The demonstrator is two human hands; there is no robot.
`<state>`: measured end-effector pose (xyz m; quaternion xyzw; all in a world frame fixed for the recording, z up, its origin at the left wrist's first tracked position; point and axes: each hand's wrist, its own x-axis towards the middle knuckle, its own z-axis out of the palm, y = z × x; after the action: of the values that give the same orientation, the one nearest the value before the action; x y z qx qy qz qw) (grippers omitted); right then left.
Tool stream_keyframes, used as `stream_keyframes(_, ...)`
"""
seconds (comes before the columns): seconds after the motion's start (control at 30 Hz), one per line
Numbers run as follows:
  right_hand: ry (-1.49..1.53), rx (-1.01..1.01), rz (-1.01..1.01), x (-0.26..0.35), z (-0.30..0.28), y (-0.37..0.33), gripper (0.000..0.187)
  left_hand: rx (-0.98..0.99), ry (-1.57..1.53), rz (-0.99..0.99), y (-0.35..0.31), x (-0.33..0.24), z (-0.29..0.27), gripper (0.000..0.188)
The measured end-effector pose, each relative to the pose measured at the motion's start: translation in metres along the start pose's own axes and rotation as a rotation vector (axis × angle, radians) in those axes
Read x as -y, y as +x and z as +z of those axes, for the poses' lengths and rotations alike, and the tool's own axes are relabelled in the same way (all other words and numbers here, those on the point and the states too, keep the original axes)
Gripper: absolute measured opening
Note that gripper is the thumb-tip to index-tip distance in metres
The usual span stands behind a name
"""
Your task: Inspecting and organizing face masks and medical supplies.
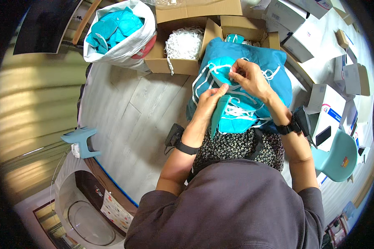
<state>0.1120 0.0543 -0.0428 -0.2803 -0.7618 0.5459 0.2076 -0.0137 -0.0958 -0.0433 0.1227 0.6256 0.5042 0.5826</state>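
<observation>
My left hand is closed on a teal fabric piece with white cord, thumb on its lower edge. The fingertips of my right hand are pinched together at the piece's right side, where white cord shows; what exactly sits between them is too small to make out. More teal pieces with tangled white cords lie in my lap, below both hands. Under them a larger blue cloth is spread over my legs, and beyond it shows patterned black fabric.
Ahead, a cardboard box holds a heap of white cord. Beside it stand a white sack full of teal pieces and another open box. White cartons and a light blue stool are on the right; a small stool is left.
</observation>
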Motion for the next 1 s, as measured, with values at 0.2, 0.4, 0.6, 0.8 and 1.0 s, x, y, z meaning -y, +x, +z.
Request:
stream_keyframes(0.2,0.098,-0.023,0.023,0.017,0.004,-0.01,0.015,0.012,-0.065,0.112,0.004,0.003,0.005,0.047)
stream_keyframes(0.4,0.152,-0.037,-0.004,0.017,0.011,-0.019,0.013,0.031,0.008,0.444,-0.002,-0.001,0.025,0.026)
stream_keyframes(0.6,-0.312,-0.52,-0.065,-0.016,-0.005,0.0,0.008,0.145,0.112,0.411,-0.033,-0.013,0.03,0.021)
stream_keyframes(0.8,-0.502,-0.319,-0.059,0.012,-0.046,-0.014,0.017,0.177,0.162,0.335,-0.048,-0.012,0.021,0.018)
stream_keyframes(1.0,-0.073,-0.05,0.182,0.057,-0.015,-0.036,0.029,0.207,0.343,0.354,-0.036,-0.007,0.026,0.015)
